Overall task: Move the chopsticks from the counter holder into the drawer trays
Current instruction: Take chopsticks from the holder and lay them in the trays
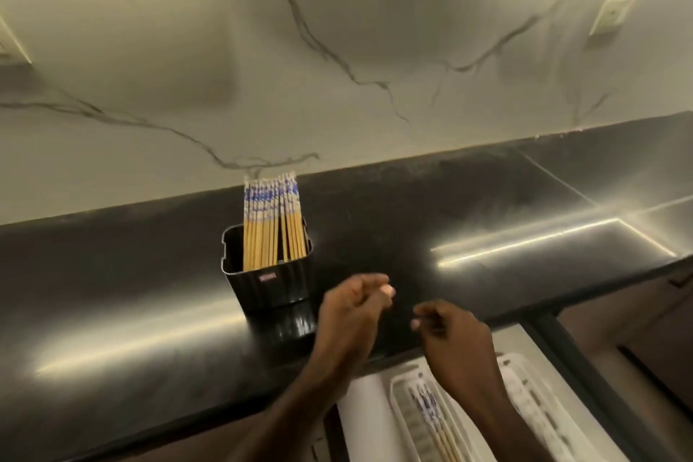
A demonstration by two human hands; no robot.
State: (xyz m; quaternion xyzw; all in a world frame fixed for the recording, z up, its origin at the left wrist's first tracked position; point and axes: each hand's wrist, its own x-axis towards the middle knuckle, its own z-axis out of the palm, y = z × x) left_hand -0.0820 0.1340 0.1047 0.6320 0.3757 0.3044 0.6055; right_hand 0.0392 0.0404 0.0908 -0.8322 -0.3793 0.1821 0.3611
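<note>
A black ribbed holder (272, 283) stands on the dark counter (112, 311), packed with several bamboo chopsticks (272, 225) that have blue-and-white patterned tops. My left hand (350, 315) hovers just right of the holder, fingers loosely curled and holding nothing. My right hand (450, 330) is beside it over the counter's front edge, fingers also curled and empty. Below, an open drawer holds white trays (407, 409); a few chopsticks (431, 413) lie in the left tray. The right tray (525, 386) is partly hidden by my right forearm.
A marble-veined backsplash (337, 67) rises behind the counter, with wall outlets at the left (11, 49) and right (611, 15). The drawer's dark side rail (570, 356) runs along the right of the trays.
</note>
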